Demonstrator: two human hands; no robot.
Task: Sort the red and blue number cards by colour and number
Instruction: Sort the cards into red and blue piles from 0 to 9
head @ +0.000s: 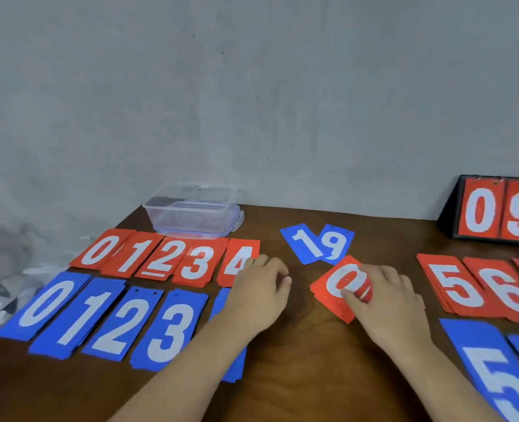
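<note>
Both bare forearms ran up from the lower edge of the frame, the left from the lower left, the right from the lower right, and drew nearer toward the middle. The left hand (261, 287) lay palm down just left of centre, knuckles up, its fingers loosely curled and turned to the right, holding nothing. The right hand (384, 300) lay palm down just right of centre, apart from the left. Its fingers (369, 274) curled over the red 0 card (331, 284), with the thumb tip pressed on the card's face.
</note>
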